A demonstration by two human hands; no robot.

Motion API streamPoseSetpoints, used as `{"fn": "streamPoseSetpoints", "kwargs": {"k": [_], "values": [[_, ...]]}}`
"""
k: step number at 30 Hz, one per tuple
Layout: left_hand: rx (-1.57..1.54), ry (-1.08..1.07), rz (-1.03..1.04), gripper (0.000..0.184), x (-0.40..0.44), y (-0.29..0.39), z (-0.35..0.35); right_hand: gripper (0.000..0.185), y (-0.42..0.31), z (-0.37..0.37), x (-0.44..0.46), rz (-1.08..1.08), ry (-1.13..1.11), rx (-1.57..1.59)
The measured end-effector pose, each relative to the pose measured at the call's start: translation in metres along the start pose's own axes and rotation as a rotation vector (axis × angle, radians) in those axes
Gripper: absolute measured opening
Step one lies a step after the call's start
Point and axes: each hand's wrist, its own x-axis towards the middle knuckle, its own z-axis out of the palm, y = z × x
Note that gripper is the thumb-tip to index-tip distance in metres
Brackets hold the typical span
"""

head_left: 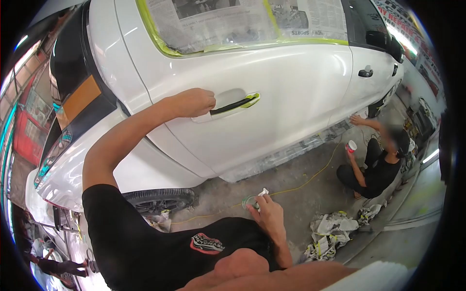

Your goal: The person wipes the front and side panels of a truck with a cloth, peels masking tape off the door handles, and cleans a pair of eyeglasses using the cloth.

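Observation:
My left hand is closed against the white car door, just left of the black door handle. Its fingertips are curled in, so whatever they pinch is hidden. Lime-green masking tape edges the handle. Lower down, in front of my chest, my right hand is wrapped round a small, round, greenish see-through container. A crumpled white piece, paper or cloth, pokes up by those fingers.
Newspaper covers the window above. A co-worker squats at right with a red-and-white can, one hand near the sill. A yellow cord crosses the floor. Crumpled masking paper lies lower right; a tyre lower left.

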Motion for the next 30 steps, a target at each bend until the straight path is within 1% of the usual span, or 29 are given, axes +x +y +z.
{"fn": "streamPoseSetpoints", "kwargs": {"k": [3,9,12,13,16,17,18,22,25,26,28,30], "values": [[-0.067,-0.031,-0.002,0.006,-0.002,0.001,-0.006,0.030,-0.001,-0.001,-0.003,-0.011,0.007,-0.013],[0.200,-0.086,0.057,0.005,0.007,0.002,-0.001,0.029,-0.002,-0.004,-0.015,0.031,0.010,-0.011],[0.212,-0.101,0.064,0.007,0.014,0.002,-0.002,0.028,0.003,-0.004,-0.018,0.062,0.010,-0.039],[0.167,-0.080,0.084,0.008,0.015,0.001,0.000,0.028,0.005,-0.002,-0.018,0.055,0.005,-0.049],[0.098,-0.019,0.014,0.011,0.010,0.001,0.009,0.030,0.002,-0.001,-0.017,-0.008,0.068,-0.036],[0.108,-0.058,-0.069,0.013,0.010,0.001,0.013,0.030,0.002,0.001,-0.016,-0.031,0.041,-0.029],[0.089,-0.028,-0.088,0.013,0.005,0.006,0.008,0.030,0.002,0.002,-0.018,-0.041,0.018,-0.032],[-0.068,0.066,-0.051,0.010,-0.003,0.008,-0.004,0.030,0.001,0.002,-0.018,-0.024,-0.059,-0.038],[0.013,-0.095,-0.102,0.010,-0.005,0.007,-0.011,0.030,0.006,0.005,-0.016,-0.060,-0.039,-0.021],[-0.012,-0.058,-0.165,0.010,-0.008,0.006,-0.010,0.030,0.007,0.007,-0.015,-0.099,-0.026,-0.018],[-0.097,0.016,-0.226,0.010,-0.005,0.004,0.004,0.031,0.010,0.005,-0.018,-0.114,0.020,-0.041],[0.059,0.013,-0.149,0.009,-0.004,0.006,0.003,0.030,0.005,-0.001,-0.021,-0.049,-0.007,-0.062]]}}
